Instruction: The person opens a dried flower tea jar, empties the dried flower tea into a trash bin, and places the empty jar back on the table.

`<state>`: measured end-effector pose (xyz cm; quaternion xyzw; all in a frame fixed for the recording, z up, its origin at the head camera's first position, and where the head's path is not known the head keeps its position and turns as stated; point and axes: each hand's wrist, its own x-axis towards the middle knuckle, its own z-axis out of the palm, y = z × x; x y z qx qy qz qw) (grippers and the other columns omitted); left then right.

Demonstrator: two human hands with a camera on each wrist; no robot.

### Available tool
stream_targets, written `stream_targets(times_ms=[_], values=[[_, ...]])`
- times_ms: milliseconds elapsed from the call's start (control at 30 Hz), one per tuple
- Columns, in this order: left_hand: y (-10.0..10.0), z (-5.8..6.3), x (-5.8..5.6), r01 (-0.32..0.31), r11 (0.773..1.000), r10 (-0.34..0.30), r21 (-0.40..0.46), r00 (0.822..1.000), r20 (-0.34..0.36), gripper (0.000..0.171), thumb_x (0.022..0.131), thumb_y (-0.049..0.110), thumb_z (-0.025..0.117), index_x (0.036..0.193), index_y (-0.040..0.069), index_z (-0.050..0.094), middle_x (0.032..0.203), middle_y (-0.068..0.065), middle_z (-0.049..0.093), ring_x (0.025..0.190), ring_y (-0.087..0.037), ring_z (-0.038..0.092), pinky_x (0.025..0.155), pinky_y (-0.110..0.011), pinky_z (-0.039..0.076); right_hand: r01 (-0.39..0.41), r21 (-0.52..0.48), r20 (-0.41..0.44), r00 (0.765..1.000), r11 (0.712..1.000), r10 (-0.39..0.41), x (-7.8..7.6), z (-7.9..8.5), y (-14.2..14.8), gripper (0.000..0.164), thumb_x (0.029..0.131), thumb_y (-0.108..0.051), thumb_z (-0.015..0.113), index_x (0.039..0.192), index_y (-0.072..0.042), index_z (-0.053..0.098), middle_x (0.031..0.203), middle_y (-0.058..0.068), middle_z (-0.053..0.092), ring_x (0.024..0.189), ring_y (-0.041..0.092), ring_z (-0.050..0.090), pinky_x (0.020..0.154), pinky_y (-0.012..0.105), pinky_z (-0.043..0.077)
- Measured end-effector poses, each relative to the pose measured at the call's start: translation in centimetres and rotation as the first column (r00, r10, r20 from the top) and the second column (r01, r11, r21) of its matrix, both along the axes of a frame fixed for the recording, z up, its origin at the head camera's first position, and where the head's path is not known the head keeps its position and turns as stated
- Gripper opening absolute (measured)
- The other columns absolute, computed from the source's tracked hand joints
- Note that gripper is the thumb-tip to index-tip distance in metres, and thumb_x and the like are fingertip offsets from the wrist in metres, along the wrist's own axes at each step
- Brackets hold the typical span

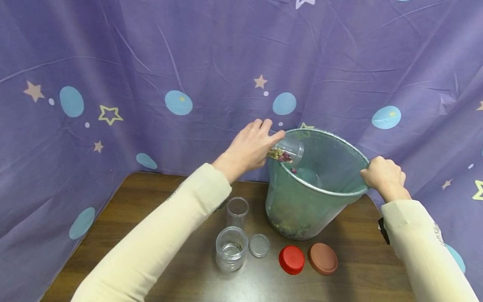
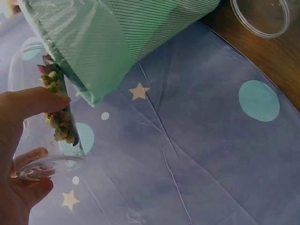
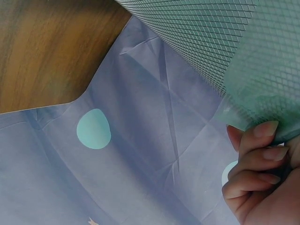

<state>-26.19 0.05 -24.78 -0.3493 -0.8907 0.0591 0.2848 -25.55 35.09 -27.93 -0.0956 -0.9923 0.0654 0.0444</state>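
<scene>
My left hand (image 1: pixel 250 144) grips a clear jar (image 2: pixel 35 112) lying on its side, its mouth over the rim of a mesh waste bin. Dried flowers (image 2: pixel 58 105), yellowish and dark pink, lie along the jar's lower wall. The bin (image 1: pixel 302 205) is tilted and lined with a thin green bag (image 2: pixel 89 42). Inside it a few pink bits show under the jar's mouth, and dark scraps show through the bottom. On the far right of the rim, my right hand (image 1: pixel 385 176) holds the bin's edge and bag, fingers curled round it in the right wrist view.
Two clear jars without lids, a taller one (image 1: pixel 237 209) and a wider one (image 1: pixel 231 251), stand left of the bin. A clear lid (image 1: pixel 259 245), a red lid (image 1: pixel 292 259) and a brown lid (image 1: pixel 323 259) lie before it on the wooden table (image 1: pixel 188 268). A purple curtain (image 1: pixel 211 54) hangs behind.
</scene>
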Motion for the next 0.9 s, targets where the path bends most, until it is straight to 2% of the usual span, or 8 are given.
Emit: stream_targets(times_ms=[167, 333, 500, 700, 800, 900], values=[[-0.3, -0.6, -0.3, 0.015, 1.0, -0.015, 0.004, 1.0, -0.001, 0.063, 0.078, 0.02, 0.071, 0.138, 0.016, 0.049, 0.116, -0.02, 0.056, 0.098, -0.034, 0.057, 0.088, -0.042, 0.053, 0.004, 0.0, 0.007, 1.0, 1.0, -0.004, 0.0, 0.0, 0.1, 0.035, 0.081, -0.021, 0.049, 0.09, 0.012, 0.059, 0.106, 0.045, 0.056, 0.094, 0.062, 0.056, 0.063, 0.057, 0.045], [-0.9, -1.1, -0.6, 0.021, 0.999, -0.023, 0.024, 0.997, 0.07, 0.071, 0.079, 0.026, 0.071, 0.143, 0.015, 0.044, 0.114, -0.021, 0.052, 0.095, -0.034, 0.054, 0.087, -0.042, 0.052, 0.005, -0.003, 0.003, 1.0, 1.0, -0.005, -0.1, -0.1, 0.1, 0.035, 0.082, -0.021, 0.049, 0.091, 0.012, 0.059, 0.107, 0.045, 0.056, 0.095, 0.063, 0.056, 0.064, 0.057, 0.045], [-1.3, -1.3, -0.7, 0.005, 1.0, -0.01, 0.03, 0.986, 0.165, 0.074, 0.082, 0.026, 0.069, 0.147, 0.012, 0.037, 0.12, -0.022, 0.049, 0.097, -0.035, 0.053, 0.089, -0.043, 0.051, 0.007, -0.005, -0.001, 1.0, 1.0, -0.007, -0.1, -0.1, 0.1, 0.037, 0.081, -0.021, 0.048, 0.092, 0.013, 0.059, 0.106, 0.045, 0.056, 0.094, 0.063, 0.056, 0.062, 0.057, 0.045], [-1.7, -1.6, -0.9, 0.027, 0.999, -0.038, 0.048, 0.97, 0.241, 0.076, 0.081, 0.021, 0.064, 0.149, 0.01, 0.032, 0.124, -0.021, 0.046, 0.101, -0.034, 0.05, 0.092, -0.043, 0.048, -0.001, 0.01, 0.001, 1.0, 1.0, 0.001, -0.2, -0.1, 0.1, 0.037, 0.081, -0.021, 0.048, 0.092, 0.012, 0.059, 0.106, 0.045, 0.057, 0.094, 0.062, 0.056, 0.061, 0.056, 0.045], [-1.8, -1.7, -1.0, 0.042, 0.996, -0.061, 0.078, 0.964, 0.259, 0.075, 0.083, 0.019, 0.064, 0.151, 0.012, 0.031, 0.131, -0.022, 0.043, 0.106, -0.035, 0.05, 0.095, -0.043, 0.049, -0.004, 0.016, 0.007, 1.0, 1.0, 0.004, -0.3, 0.0, 0.1, 0.036, 0.081, -0.021, 0.049, 0.092, 0.011, 0.059, 0.107, 0.044, 0.057, 0.094, 0.062, 0.056, 0.061, 0.056, 0.045], [-1.7, -1.6, -1.1, 0.077, 0.99, -0.103, 0.117, 0.965, 0.241, 0.074, 0.084, 0.014, 0.066, 0.151, 0.016, 0.034, 0.136, -0.023, 0.042, 0.11, -0.036, 0.051, 0.094, -0.044, 0.051, 0.003, 0.016, 0.009, 1.0, 1.0, -0.003, -0.2, 0.0, 0.1, 0.036, 0.081, -0.021, 0.049, 0.093, 0.012, 0.059, 0.107, 0.045, 0.056, 0.095, 0.062, 0.056, 0.061, 0.056, 0.045]])
